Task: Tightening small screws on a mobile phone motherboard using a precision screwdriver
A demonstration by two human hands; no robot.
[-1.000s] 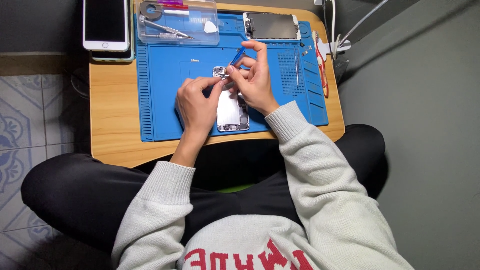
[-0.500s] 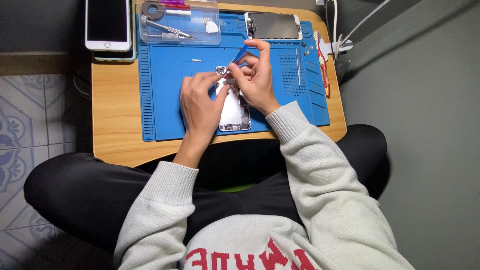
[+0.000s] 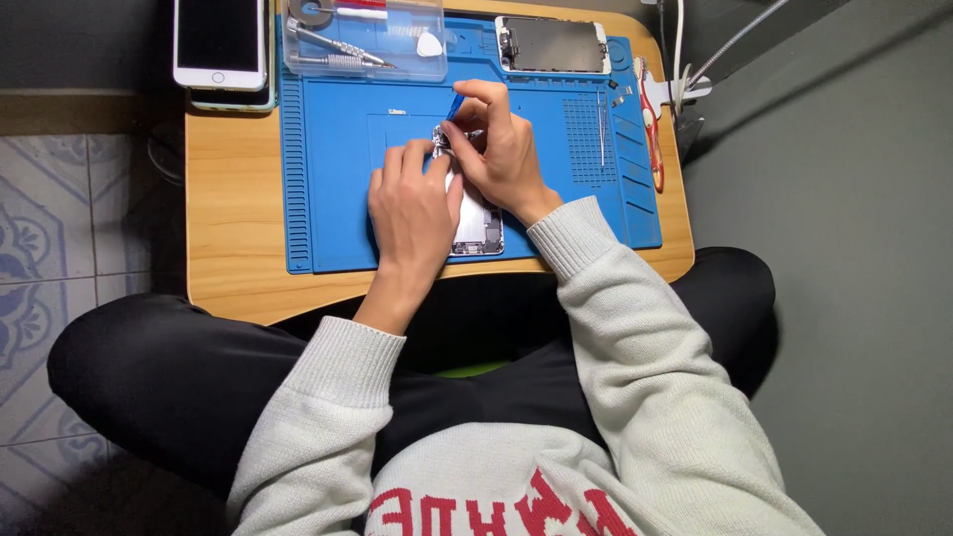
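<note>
An opened phone body (image 3: pixel 479 226) with its insides showing lies on a blue work mat (image 3: pixel 328 169), which covers a small wooden table (image 3: pixel 233 199). My left hand (image 3: pixel 412 213) rests on the phone's left side and holds it down. My right hand (image 3: pixel 496 144) is curled over the phone's top end and pinches a thin blue tool (image 3: pixel 455 105), tip pointing down into the phone. Both hands hide most of the phone.
A detached phone screen (image 3: pixel 552 45) lies at the mat's far edge. A clear plastic tray (image 3: pixel 363 40) holds screwdrivers and a white pick. A white phone (image 3: pixel 220 42) sits far left. Red-handled tool (image 3: pixel 650 124) and tweezers (image 3: pixel 602 129) lie at right.
Both hands have stayed on the phone with only slight finger shifts. The view has drifted a little.
</note>
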